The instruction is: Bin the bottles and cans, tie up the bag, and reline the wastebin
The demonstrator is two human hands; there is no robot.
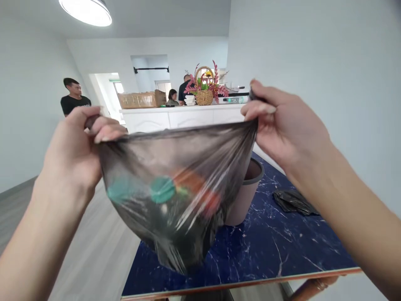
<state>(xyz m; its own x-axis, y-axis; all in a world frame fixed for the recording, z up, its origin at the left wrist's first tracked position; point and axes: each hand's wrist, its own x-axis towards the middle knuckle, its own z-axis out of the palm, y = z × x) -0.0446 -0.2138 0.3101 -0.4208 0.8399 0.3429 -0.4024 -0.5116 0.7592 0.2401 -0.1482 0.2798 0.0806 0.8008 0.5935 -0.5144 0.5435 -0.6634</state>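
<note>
A thin black garbage bag (178,167) hangs stretched between my hands above the table. My left hand (78,146) is closed around one upper corner of it. At the opposite corner my right hand (278,117) grips the gathered rim, raised a little higher. Through the film show blurred green, orange and red items, too unclear to name. Behind the bag stands a pinkish trash can (246,194) with a grey rim, partly hidden. A second crumpled black bag (294,202) lies flat on the table, to the right of the can.
The table (266,251) has a dark blue marbled top and a brown edge. Beyond it, a white counter (188,116) carries a flower basket (204,97), a cardboard box (139,100) and a clear bottle (238,100). One person (75,98) stands at left; others are behind the counter.
</note>
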